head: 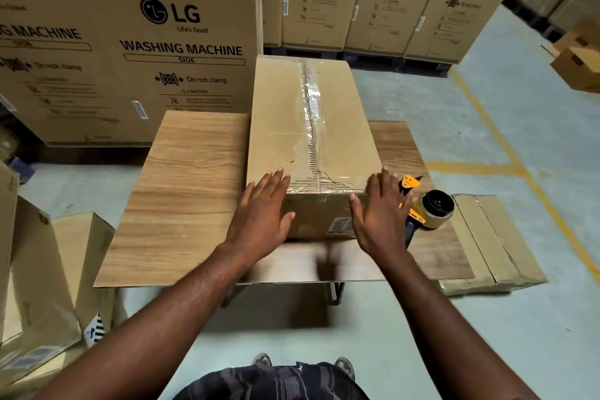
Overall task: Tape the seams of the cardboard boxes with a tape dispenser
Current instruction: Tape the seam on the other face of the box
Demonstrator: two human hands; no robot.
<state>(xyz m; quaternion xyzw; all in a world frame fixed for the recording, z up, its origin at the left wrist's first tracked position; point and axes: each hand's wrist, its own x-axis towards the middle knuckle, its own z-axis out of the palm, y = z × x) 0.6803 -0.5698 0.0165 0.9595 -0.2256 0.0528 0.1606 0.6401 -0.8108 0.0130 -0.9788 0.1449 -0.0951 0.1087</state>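
Cardboard box (292, 127) lengthwise on table (181, 198), top seam under clear tape (310, 127); left hand (263, 214) and right hand (380, 214) flat-fingered at near corners, gripping nothing; dispenser (428, 209) lying just beside right hand; probably shifting finished box; next, a firm two-handed push or lift.

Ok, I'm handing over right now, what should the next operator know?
Left hand: open, flat on the near left corner of the box.
Right hand: open, on its near right corner.
The box lies on the table; the dispenser lies free beside the right hand.
Done: top seam taped.
Left: underside seam hidden; check it before moving on.
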